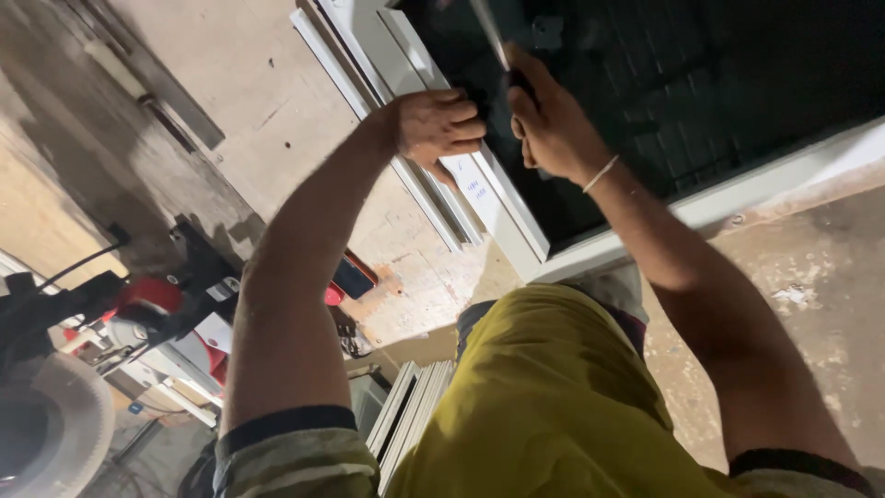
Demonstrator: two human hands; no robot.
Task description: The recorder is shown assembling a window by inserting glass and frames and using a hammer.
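A white window frame (pixel 516 207) with dark glass (pixel 701 83) fills the upper right. My left hand (pixel 437 124) grips the frame's left edge, fingers curled over it. Right beside it, my right hand (pixel 544 120) is closed on the dark handle of a thin metal tool (pixel 490 37), its blade pointing up along the glass near the frame. A pale band circles my right wrist. My yellow-clad leg (pixel 553 397) is below.
Loose white frame strips (pixel 369 92) lie beside the window on the rough board surface. A red and black power saw (pixel 166 300) stands at left with cables. More white profiles (pixel 406 415) are stacked below. Bare concrete lies at right.
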